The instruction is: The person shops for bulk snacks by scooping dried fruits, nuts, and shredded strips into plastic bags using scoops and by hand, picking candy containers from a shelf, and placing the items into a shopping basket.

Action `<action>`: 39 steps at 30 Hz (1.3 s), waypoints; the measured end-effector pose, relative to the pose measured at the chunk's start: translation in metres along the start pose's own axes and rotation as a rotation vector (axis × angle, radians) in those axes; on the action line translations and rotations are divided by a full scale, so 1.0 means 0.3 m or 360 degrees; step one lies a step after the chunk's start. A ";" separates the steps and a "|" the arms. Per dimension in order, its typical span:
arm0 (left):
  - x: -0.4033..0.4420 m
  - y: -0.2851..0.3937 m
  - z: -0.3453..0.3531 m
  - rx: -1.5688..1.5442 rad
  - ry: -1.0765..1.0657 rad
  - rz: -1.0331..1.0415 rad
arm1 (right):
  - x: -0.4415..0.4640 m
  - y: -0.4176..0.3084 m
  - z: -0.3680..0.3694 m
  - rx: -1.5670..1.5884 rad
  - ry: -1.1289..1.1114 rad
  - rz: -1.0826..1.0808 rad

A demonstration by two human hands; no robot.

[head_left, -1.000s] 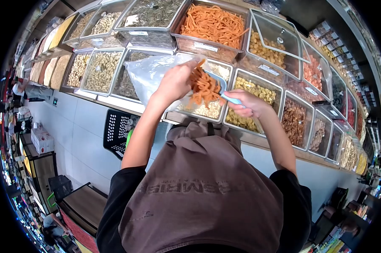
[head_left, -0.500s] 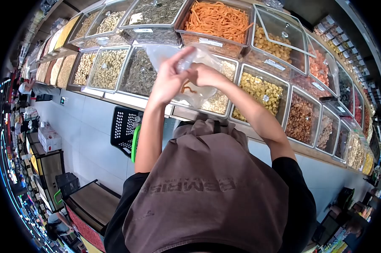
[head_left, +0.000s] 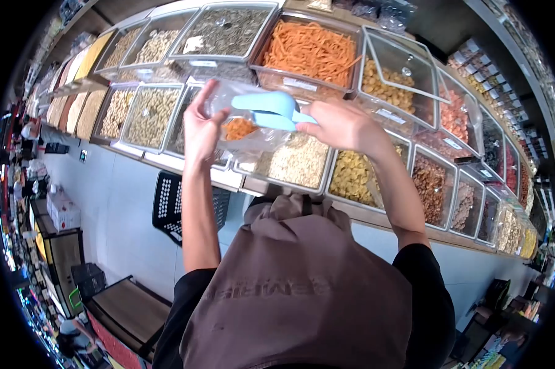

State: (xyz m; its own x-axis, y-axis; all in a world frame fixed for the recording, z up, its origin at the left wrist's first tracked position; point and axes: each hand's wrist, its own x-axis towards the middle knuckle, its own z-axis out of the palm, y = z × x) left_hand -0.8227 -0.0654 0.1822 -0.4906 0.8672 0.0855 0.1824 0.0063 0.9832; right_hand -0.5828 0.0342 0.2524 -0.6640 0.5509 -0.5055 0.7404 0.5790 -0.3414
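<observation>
My left hand (head_left: 202,126) grips one side of a clear plastic bag (head_left: 265,140), its fingers raised at the bag's edge. A small heap of orange strips (head_left: 239,128) shows in the bag. My right hand (head_left: 346,124) is closed around the handle of a light blue scoop (head_left: 271,106), whose head points left at the bag. Whether the scoop holds anything I cannot tell. Directly beyond my hands is an open bin of orange strips (head_left: 311,50). Beneath the bag and the scoop lies a bin of pale flakes (head_left: 299,161).
Bins of yellow pieces (head_left: 351,177), walnuts (head_left: 434,187), peanuts (head_left: 147,114) and seeds (head_left: 228,27) line the stepped counter. A clear lid (head_left: 406,61) slants over the bin on the right. Below the counter's left part sits a black basket (head_left: 167,200).
The blue scoop is now in my right hand, which has moved right, away from my left hand. My left hand has shifted left with the bag, where more orange strips show.
</observation>
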 end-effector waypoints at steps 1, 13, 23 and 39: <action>0.045 0.037 0.012 0.0018 0.0050 0.0038 | 0.012 0.069 0.018 0.0140 0.0221 -0.0264; 0.349 0.334 0.177 -0.0024 0.0245 0.0389 | 0.260 0.454 -0.101 0.0194 0.0875 0.0644; 0.764 -0.017 0.644 0.0192 0.0737 0.0295 | 0.824 0.638 -0.088 -0.0557 0.1156 0.0689; 1.107 -0.480 0.883 -0.0057 0.0547 -0.0715 | 1.033 0.683 -0.083 0.0088 0.0953 0.0705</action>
State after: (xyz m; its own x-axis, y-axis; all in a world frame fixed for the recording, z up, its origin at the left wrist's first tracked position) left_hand -0.7860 0.3535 0.0264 -0.7637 0.5710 -0.3011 -0.1347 0.3152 0.9394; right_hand -0.6396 0.3386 0.0456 -0.2340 0.9679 -0.0921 0.9455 0.2044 -0.2534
